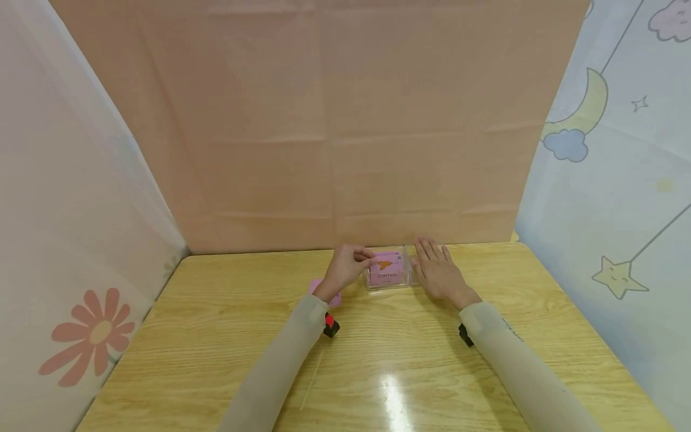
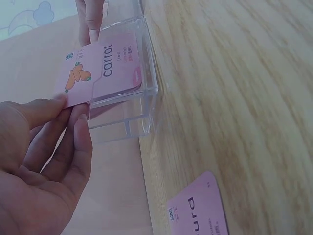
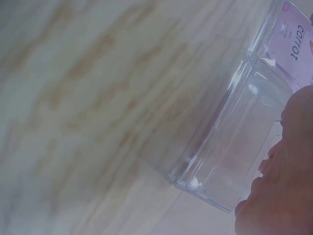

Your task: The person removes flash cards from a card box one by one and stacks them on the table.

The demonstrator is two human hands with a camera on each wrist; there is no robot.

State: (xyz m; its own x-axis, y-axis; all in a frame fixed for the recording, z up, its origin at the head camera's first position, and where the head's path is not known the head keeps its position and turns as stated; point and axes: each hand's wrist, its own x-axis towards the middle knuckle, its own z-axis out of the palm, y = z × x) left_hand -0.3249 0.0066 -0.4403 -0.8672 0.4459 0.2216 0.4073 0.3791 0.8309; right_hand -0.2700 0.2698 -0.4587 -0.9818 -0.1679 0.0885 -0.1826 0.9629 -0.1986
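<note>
While a pink card [image 2: 110,63] is standing in a clear box [image 2: 145,105] on the wooden table [image 1: 388,342], its front is showing orange carrots, with the dark word "carrot" sitting behind the transparent front wall. The left hand [image 1: 345,267] is holding the card from the box's left side, thumb and fingers pinching its upper corner. The right hand [image 1: 439,279] is lying back upward at the other side, its fingers straight and close together, the little finger standing slightly apart. The left wrist view is revealing the letters "urd" on a second pink card [image 2: 198,208], which the left wrist is partly covering in the head view. The right wrist view is exposing more of a clear section [image 3: 234,137] adjoining the box, near the right hand.
</note>
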